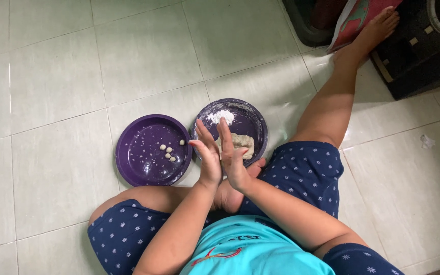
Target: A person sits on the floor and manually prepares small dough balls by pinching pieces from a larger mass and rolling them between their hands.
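My left hand and my right hand are pressed palm to palm over the floor, fingers straight and pointing away from me. Whatever lies between the palms is hidden. Just beyond them sits a purple plate with a lump of pale dough and a small heap of white flour. To its left a second purple plate carries several small dough balls.
I sit on a pale green tiled floor, one leg stretched out to the upper right, the other bent at the lower left. A dark cabinet base and a dark tub stand at the top right.
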